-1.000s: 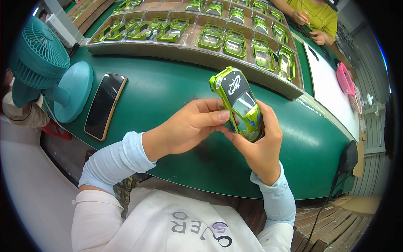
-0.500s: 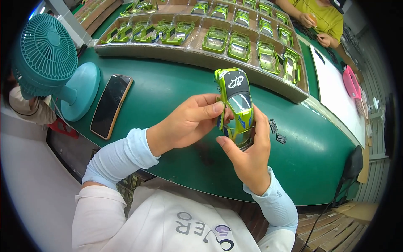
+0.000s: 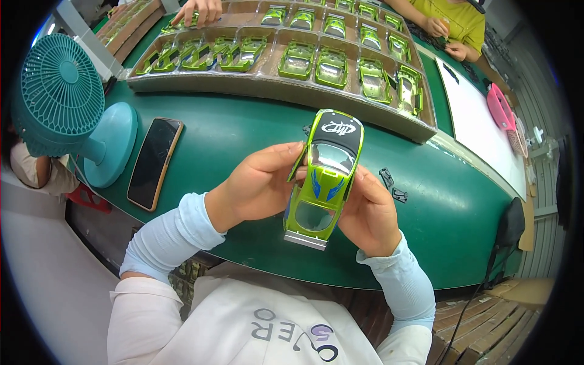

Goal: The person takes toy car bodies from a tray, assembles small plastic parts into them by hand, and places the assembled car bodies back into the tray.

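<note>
Since a moment ago the green toy car has swung round in the person's grip: it was tilted off to the right, and now it lies nearly straight, black bonnet pointing away from the body and the grey rear edge toward the chest. It sits between both hands, above the green table.

The left hand curls around the car's left flank, thumb up along the door edge, fingers bent underneath. The right hand cups the opposite flank, thumb laid against the side by the roof. Both are closed on the body of the car, holding it from either side.

Just beyond the right hand, two small dark parts lie on the table. Farther out past both hands runs a long brown tray filled with more green car shells. Well to the left of the left hand a phone lies flat, and beside it stands a teal fan. At the far end of the tray another person's hand rests on it, and a second person's hands work at the far right.
</note>
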A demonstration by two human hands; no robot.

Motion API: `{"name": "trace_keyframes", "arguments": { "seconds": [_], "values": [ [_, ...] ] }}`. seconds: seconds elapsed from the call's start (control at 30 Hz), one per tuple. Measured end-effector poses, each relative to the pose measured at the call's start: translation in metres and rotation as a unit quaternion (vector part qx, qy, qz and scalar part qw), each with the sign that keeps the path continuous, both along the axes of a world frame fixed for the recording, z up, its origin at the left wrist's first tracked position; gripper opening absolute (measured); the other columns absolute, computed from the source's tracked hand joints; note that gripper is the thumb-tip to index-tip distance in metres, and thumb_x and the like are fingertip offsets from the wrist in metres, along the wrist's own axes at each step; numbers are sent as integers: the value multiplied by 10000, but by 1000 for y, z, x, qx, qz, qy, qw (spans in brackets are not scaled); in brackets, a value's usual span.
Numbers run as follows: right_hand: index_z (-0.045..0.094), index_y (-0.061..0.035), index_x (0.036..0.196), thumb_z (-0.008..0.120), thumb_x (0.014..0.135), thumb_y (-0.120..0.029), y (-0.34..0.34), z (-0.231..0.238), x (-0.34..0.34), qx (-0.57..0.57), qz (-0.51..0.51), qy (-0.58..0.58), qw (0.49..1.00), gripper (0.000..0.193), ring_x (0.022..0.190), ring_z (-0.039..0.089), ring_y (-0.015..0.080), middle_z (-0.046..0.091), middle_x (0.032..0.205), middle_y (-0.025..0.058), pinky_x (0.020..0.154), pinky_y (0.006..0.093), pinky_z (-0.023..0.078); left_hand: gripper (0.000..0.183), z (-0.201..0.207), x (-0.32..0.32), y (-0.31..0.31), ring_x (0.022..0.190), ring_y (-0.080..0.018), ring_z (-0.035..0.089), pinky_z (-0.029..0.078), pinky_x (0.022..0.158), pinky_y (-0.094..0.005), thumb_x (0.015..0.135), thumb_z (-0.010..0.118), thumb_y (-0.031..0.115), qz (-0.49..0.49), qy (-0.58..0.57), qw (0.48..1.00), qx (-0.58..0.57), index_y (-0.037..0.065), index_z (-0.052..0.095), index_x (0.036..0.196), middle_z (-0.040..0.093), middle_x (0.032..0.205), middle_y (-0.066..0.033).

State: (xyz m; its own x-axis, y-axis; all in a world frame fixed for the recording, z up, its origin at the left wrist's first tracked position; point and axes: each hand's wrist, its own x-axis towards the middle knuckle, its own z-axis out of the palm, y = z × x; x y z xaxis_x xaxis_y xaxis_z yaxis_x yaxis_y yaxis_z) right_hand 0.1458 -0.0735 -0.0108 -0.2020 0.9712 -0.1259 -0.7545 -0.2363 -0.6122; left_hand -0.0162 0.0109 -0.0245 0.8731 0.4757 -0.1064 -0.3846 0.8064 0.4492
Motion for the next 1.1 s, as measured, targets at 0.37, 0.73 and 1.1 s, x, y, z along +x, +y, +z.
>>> {"name": "trace_keyframes", "arguments": {
  "seconds": [0.37, 0.73, 1.1],
  "values": [
    [477, 0, 1078, 493, 869, -188, -6, -8, 6, 6, -37, 24, 999, 282, 902, 543, 151, 565, 1006, 65, 808, 302, 425, 350, -4, 3, -4, 1017, -179, 498, 380, 900, -346, 905, 399, 280, -30, 17, 997, 70, 14, 449, 1126, 517, 1088, -76],
    [545, 57, 964, 535, 832, -86, -18, 0, -8, 157, -162, -462, 858, 195, 792, 539, 109, 595, 890, 83, 716, 231, 428, 635, 7, 10, -21, 846, -118, 526, 432, 744, -268, 734, 695, 181, 40, 175, 920, 349, -10, 315, 1206, 541, 967, -104],
    [574, 28, 893, 572, 780, -22, -20, -1, 1, 106, -204, -405, 885, 123, 716, 562, 126, 596, 794, 70, 663, 226, 443, 261, 51, 5, 175, 692, -209, 582, 510, 595, -369, 824, 543, 256, 300, 183, 912, 212, 51, 495, 979, 560, 824, -74]
  ]
}}
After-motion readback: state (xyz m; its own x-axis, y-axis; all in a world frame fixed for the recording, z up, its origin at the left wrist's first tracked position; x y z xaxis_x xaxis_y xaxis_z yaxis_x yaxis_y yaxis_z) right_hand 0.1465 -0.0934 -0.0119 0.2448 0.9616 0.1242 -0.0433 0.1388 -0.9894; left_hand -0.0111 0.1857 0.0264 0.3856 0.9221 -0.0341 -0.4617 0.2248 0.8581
